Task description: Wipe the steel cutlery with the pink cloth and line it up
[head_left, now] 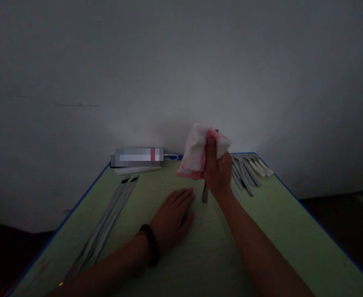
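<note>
My right hand (217, 171) is closed around a folded pink and white cloth (193, 150), held up over the far part of the table. Below the cloth shows a flat metal handle (204, 194); its other end is hidden, so I cannot tell whether it is gripped through the cloth. My left hand (173, 218), with a dark bracelet at the wrist, lies palm down on the green tabletop (181, 274), fingers stretched out and holding nothing. To the right of the cloth lie several metal utensils (244, 175) in a fanned row, with white-ended pieces (260, 167) beside them.
Two long metal utensil handles (113, 214) lie side by side at the left, partly behind my left forearm. At the back left sits a box-like item (138, 157) with a blurred face, a white cord (172, 156) beside it. A grey wall (181, 62) rises behind the blue-edged table.
</note>
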### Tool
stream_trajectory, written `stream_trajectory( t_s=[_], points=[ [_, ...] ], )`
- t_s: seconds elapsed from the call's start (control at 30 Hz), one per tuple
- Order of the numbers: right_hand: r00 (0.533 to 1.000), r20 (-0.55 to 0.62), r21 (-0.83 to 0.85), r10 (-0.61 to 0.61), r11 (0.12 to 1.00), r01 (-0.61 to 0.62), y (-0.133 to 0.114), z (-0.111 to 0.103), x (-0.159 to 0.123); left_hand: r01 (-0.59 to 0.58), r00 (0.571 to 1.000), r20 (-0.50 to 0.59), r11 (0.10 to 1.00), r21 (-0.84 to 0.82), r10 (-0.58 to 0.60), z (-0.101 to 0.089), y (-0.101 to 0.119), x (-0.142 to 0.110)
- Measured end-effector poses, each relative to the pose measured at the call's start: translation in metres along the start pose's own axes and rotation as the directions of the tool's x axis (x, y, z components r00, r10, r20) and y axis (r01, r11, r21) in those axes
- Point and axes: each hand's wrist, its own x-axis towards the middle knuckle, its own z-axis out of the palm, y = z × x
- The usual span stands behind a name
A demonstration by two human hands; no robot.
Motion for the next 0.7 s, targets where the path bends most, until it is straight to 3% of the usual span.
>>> stream_trajectory(
  t_s=[0.17,0.43,0.57,0.7],
  points=[
    [0.996,0.073,-0.014,0.042,0.999,-0.041,0.006,0.008,-0.007,0.005,1.000,0.017,0.999,0.032,-0.005,-0.001,0.001,0.001],
    [0.996,-0.076,-0.140,0.038,0.989,-0.048,0.034,0.004,-0.013,-0.003,1.000,0.015,1.000,0.029,0.002,-0.003,0.002,0.000],
    [0.992,-0.057,-0.196,0.114,0.973,-0.123,0.054,0.003,-0.020,0.002,1.000,0.006,1.000,0.004,-0.002,-0.003,0.003,0.000],
    [0.966,-0.067,-0.125,0.250,0.958,-0.257,0.059,0.006,-0.021,0.007,1.000,-0.008,0.998,-0.069,-0.008,-0.006,0.005,0.003]
  ],
)
